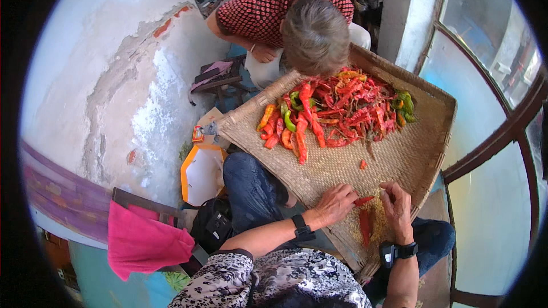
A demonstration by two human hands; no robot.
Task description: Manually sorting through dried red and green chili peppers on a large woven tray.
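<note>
A large square woven tray [274, 154] lies across my lap. Over its near corner, my left hand [335, 203] pinches a piece of red chili pepper [363, 200] between thumb and fingertips. My right hand [397, 204] is just to the right, its fingers curled together; what they hold, if anything, cannot be made out. Below and between the hands lies a flat, dark red chili skin [365, 227] among pale yellow seeds [378, 219]. Farther off on the tray is a heap of chili peppers [348, 108], mostly red and partly wrinkled, with green ones [405, 104] at its right edge.
Across the tray another person [285, 8] bends low over the heap. To the left are an orange-rimmed white box [204, 177], a small stool [220, 81], a black bag [212, 221] and a pink cloth [142, 242]. A glazed door frame [496, 131] stands on the right.
</note>
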